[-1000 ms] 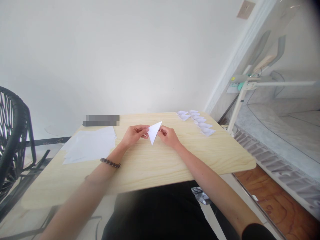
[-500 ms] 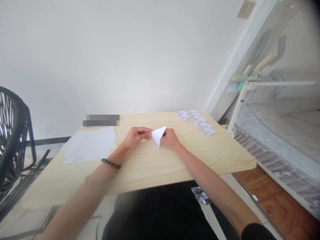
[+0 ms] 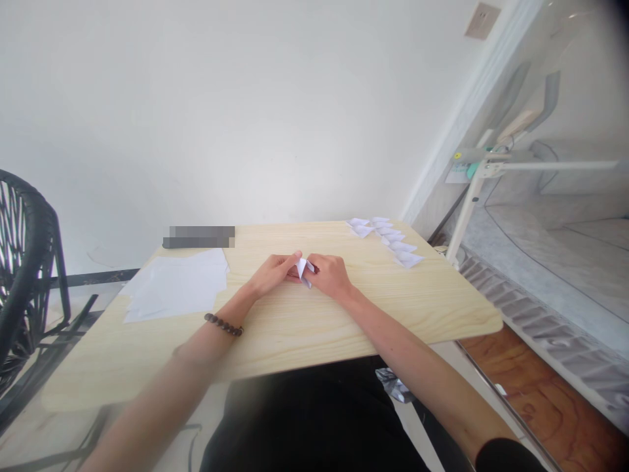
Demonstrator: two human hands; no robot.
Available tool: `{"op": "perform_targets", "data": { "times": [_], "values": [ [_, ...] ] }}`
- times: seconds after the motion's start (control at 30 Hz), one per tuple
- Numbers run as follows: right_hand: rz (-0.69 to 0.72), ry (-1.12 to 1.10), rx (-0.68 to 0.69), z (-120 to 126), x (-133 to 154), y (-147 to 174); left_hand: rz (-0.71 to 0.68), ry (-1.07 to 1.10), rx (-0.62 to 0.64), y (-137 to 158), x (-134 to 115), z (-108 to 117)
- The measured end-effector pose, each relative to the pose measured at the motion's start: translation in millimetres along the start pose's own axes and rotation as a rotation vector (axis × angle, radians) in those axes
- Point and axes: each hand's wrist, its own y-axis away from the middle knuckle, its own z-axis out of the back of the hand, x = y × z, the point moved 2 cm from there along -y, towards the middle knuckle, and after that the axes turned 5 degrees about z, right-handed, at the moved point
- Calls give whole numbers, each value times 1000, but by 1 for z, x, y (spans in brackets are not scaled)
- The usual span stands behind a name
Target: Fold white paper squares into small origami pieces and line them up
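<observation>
A small folded white paper (image 3: 303, 267) is held between my two hands over the middle of the table. My left hand (image 3: 276, 273) grips it from the left, thumb raised along its top. From the right, my right hand (image 3: 330, 273) closes on it with bent fingers, hiding part of the folds. Pointed flaps of the paper show between the hands, one hanging downward. Several folded white paper pieces (image 3: 403, 252) lie in overlapping rows at the table's back right. Loose white sheets (image 3: 179, 285) are spread on the left side.
The pale wooden table (image 3: 295, 334) stands against a white wall. A blurred-out dark object (image 3: 199, 237) lies at its back left. To the left is a black woven chair (image 3: 29, 262); a white metal frame (image 3: 466, 216) rises beyond the right edge.
The paper has turned and its wide triangular face is now folded in, mostly covered by my fingers. My hands have come closer together around it.
</observation>
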Motion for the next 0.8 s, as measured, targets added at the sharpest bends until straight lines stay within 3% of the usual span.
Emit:
{"op": "perform_targets", "data": {
  "times": [0.33,0.8],
  "values": [
    [-101,-187,33,1,-6,1,35,-71,-184,-6,5,9],
    [-200,-667,34,2,-13,0,31,114,-167,-8,9,18]
  ]
}}
